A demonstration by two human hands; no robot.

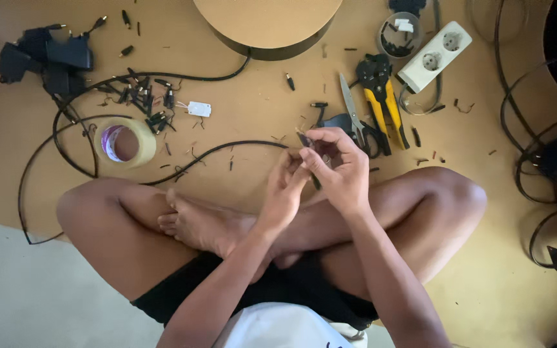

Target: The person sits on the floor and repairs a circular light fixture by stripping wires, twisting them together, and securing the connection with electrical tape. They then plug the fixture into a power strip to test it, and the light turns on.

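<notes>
Cable (pixel 227 149) end sits pinched between our left hand (pixel 286 193) and right hand (pixel 340 173), fingers closed narrowly on it above our crossed legs, raised close for steadiness; scissors (pixel 354 119) and crimping pliers (pixel 385 106) lie near.

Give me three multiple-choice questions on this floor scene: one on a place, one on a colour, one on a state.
1. Where is the tape roll?
A. by the person's left knee
B. beside the power strip
C. in a hand

2. What colour are the crimping tool's handles?
A. red
B. yellow
C. green

3. What are both hands doing?
A. resting on knees
B. pinching the black cable's end
C. holding scissors

A: it lies by that knee.
B: yellow shows.
B: left hand and right hand meet at the black cable.
</notes>
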